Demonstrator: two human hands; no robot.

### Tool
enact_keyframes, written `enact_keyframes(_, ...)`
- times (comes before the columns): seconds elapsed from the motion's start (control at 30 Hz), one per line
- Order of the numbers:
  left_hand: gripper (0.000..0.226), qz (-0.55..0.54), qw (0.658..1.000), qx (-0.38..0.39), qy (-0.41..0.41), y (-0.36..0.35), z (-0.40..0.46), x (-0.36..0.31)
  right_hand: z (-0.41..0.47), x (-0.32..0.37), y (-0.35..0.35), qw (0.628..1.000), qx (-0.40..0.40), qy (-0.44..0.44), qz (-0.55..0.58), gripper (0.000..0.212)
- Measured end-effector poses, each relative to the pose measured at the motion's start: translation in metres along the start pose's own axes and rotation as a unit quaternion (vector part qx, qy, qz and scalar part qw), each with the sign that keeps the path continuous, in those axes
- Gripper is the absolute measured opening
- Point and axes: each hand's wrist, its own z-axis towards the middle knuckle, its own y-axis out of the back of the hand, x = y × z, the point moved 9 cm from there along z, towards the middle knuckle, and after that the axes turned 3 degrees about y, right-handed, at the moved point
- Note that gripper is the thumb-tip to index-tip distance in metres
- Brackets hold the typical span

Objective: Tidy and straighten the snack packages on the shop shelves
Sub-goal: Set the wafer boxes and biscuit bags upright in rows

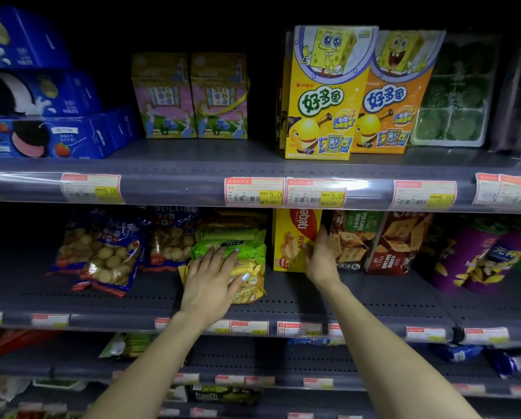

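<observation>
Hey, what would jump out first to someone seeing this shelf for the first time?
The bright yellow cartoon box on the top shelf, standing ahead of its orange twin. Below, the left hand lies flat on a green-yellow packet, and the right hand touches a yellow wafer box.

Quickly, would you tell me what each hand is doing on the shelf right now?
Left hand: open, fingers spread flat on the green and yellow snack bags.
Right hand: open, palm against the yellow wafer box; no closed grip visible.
</observation>
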Motion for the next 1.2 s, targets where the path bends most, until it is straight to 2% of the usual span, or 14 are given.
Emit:
enact_keyframes(0.27, 0.086, -0.094, 0.995, 0.018, 0.006, 0.008, 0.000, 0.003, -0.010, -0.010, -0.006, 0.998, -0.014, -0.066, 0.013, 0.043)
enact_keyframes(0.37, 0.066, -0.132, 0.991, 0.004, -0.001, 0.017, -0.003, 0.003, -0.022, 0.001, -0.006, 0.996, -0.024, -0.078, 0.032, 0.057)
enact_keyframes(0.47, 0.057, -0.151, 0.988, -0.028, -0.002, 0.031, -0.007, 0.006, -0.035, 0.015, -0.004, 0.995, -0.029, -0.088, 0.034, 0.066)
enact_keyframes(0.53, 0.053, -0.161, 0.985, -0.060, 0.015, 0.041, -0.013, 0.014, -0.045, 0.028, 0.000, 0.995, -0.032, -0.094, 0.025, 0.064)
enact_keyframes(0.63, 0.045, -0.198, 0.973, -0.104, 0.063, 0.056, -0.024, 0.040, -0.053, 0.063, 0.004, 0.997, -0.035, -0.065, 0.032, 0.050)
enact_keyframes(0.77, 0.041, -0.251, 0.953, -0.135, 0.102, 0.063, -0.045, 0.101, -0.063, 0.130, -0.025, 0.996, 0.035, 0.034, 0.069, 0.020)
enact_keyframes(0.9, 0.037, -0.282, 0.932, -0.150, 0.169, 0.059, -0.052, 0.201, -0.077, 0.196, -0.083, 0.989, 0.096, 0.091, 0.073, 0.016)
enact_keyframes(1.0, 0.040, -0.286, 0.923, -0.150, 0.209, 0.062, -0.047, 0.268, -0.074, 0.225, -0.148, 0.986, 0.128, 0.068, 0.086, 0.021)
enact_keyframes(1.13, 0.055, -0.302, 0.924, -0.091, 0.215, 0.039, -0.027, 0.344, -0.068, 0.237, -0.224, 0.986, 0.146, 0.008, 0.080, 0.032)
enact_keyframes(1.2, 0.066, -0.328, 0.912, -0.059, 0.237, 0.021, -0.018, 0.376, -0.068, 0.235, -0.251, 0.984, 0.153, -0.036, 0.089, 0.038)
